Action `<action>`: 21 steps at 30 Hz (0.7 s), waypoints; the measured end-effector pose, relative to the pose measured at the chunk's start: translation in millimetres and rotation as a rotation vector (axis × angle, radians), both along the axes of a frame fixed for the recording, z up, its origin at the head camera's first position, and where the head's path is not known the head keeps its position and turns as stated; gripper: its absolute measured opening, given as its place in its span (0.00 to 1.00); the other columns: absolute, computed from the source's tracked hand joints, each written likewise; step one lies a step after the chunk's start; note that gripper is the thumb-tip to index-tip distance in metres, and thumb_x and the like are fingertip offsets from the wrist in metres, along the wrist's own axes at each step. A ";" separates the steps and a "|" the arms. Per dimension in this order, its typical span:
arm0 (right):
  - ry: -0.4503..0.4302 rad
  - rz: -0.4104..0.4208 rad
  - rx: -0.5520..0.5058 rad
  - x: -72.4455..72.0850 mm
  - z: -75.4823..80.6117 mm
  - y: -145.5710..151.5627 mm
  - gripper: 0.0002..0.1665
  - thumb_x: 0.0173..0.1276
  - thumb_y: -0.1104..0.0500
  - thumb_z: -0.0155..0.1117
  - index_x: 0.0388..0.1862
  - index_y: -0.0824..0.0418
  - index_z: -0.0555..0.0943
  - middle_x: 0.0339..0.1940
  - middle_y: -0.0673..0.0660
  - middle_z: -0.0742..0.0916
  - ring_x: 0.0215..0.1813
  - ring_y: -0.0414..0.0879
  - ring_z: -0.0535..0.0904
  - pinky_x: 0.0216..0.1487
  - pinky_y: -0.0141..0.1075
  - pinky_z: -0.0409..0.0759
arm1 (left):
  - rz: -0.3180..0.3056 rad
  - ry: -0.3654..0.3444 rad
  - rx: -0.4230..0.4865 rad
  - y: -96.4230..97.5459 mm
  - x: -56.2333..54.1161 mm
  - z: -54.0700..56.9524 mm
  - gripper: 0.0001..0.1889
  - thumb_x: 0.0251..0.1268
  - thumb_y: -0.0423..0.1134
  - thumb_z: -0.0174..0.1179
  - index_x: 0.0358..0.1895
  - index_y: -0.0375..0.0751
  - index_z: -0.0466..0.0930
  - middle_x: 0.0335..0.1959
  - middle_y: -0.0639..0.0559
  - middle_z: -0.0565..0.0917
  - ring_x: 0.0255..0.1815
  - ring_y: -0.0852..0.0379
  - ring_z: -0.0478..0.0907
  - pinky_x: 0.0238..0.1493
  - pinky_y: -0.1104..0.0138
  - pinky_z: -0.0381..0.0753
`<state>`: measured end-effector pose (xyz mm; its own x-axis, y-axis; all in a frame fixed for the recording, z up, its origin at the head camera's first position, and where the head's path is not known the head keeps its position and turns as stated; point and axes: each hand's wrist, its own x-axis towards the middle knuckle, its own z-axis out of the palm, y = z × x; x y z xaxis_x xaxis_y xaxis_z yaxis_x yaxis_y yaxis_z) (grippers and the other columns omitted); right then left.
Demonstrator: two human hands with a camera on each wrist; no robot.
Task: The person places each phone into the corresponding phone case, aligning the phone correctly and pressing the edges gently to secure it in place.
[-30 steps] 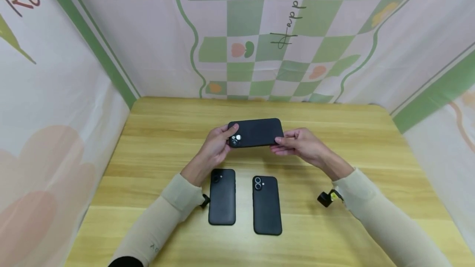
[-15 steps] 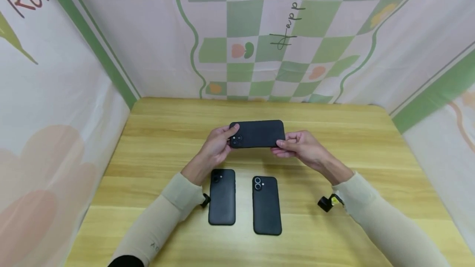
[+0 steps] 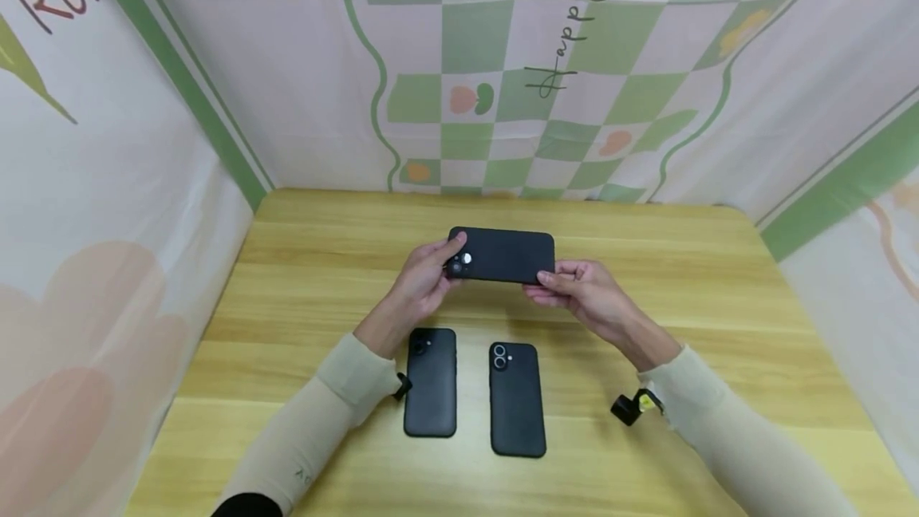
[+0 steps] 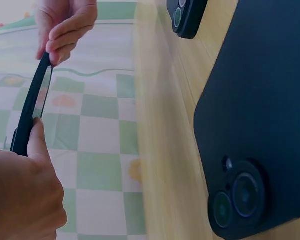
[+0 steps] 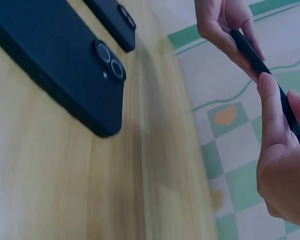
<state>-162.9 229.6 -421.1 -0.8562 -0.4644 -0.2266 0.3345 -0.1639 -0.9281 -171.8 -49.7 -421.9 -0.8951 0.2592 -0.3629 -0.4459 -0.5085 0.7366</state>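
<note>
A black smartphone (image 3: 508, 254) is held sideways above the table, its back and camera lenses facing the head camera. My left hand (image 3: 428, 278) grips the lens end, thumb on the back and fingers behind. At the other end my right hand (image 3: 585, 294) pinches the lower corner between thumb and fingers. Edge-on, the same smartphone (image 4: 34, 105) spans both hands in the left wrist view. Two more black smartphones lie back-up on the table nearer the body: the left one (image 3: 431, 383) beside my left wrist, the right one (image 3: 518, 401) between the forearms.
The wood-grain table (image 3: 323, 262) ends at a patterned cloth backdrop (image 3: 467, 54), with cloth on both sides too. A small black wrist camera (image 3: 628, 408) hangs under the right sleeve, close over the table. Another black wrist camera (image 3: 404, 386) overlaps the left lying phone's edge.
The held smartphone has tilted slightly, its right end now lower, and shifted a little right. Light glints differently on its lenses. Both hands keep their hold; the lying phones stay put.
</note>
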 end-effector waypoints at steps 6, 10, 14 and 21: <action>0.008 -0.056 -0.058 5.4 -0.9 -6.3 0.10 0.81 0.69 0.59 0.39 0.65 0.86 0.43 0.61 0.93 0.50 0.50 0.92 0.57 0.41 0.87 | 0.041 -0.016 0.029 7.0 0.1 0.7 0.26 0.82 0.40 0.59 0.74 0.28 0.70 0.68 0.34 0.80 0.68 0.44 0.80 0.52 0.67 0.88; 0.006 -0.115 -0.076 8.5 -2.1 -13.2 0.12 0.81 0.70 0.58 0.39 0.64 0.87 0.42 0.61 0.93 0.48 0.49 0.92 0.56 0.40 0.87 | 0.070 -0.040 0.056 16.6 1.7 0.6 0.25 0.80 0.33 0.61 0.73 0.28 0.70 0.67 0.31 0.80 0.68 0.40 0.79 0.61 0.58 0.85; -0.023 -0.173 -0.083 11.8 -3.9 -21.2 0.12 0.80 0.70 0.60 0.37 0.64 0.87 0.41 0.61 0.94 0.48 0.49 0.92 0.57 0.41 0.87 | 0.076 -0.054 0.039 25.5 4.1 -1.1 0.24 0.78 0.29 0.61 0.73 0.30 0.71 0.67 0.32 0.81 0.67 0.40 0.80 0.64 0.56 0.83; -0.058 -0.193 -0.063 16.0 -5.3 -26.4 0.11 0.80 0.69 0.61 0.38 0.62 0.87 0.42 0.60 0.94 0.48 0.47 0.92 0.57 0.40 0.87 | 0.090 -0.045 -0.001 29.8 5.5 -2.5 0.23 0.78 0.29 0.62 0.72 0.32 0.73 0.64 0.33 0.83 0.66 0.40 0.82 0.61 0.57 0.86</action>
<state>-146.9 203.1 -426.3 -0.9171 -0.3078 -0.2533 0.3434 -0.2873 -0.8942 -166.3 -19.9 -424.3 -0.8975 0.1776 -0.4036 -0.4309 -0.5473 0.7175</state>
